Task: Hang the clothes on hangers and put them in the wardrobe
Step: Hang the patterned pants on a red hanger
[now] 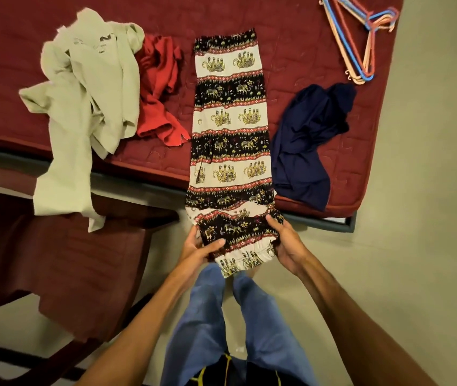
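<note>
Elephant-print trousers (pixel 228 140) in black, white and red lie lengthwise on the maroon mattress (pixel 13 79), their near end hanging over its edge. My left hand (pixel 201 247) grips that near end on the left, thumb on top. On the right side my right hand (pixel 284 240) holds the same end, fingers curled round the gathered cuff. A bundle of plastic hangers (pixel 361 43) in pink, blue and peach lies at the far right corner of the mattress.
A pale green garment (pixel 82 107) is heaped at the left and droops over the edge. A red garment (pixel 160 90) lies beside it, a navy one (pixel 308 146) right of the trousers. A dark red chair (pixel 77 260) stands at lower left; beige floor at right.
</note>
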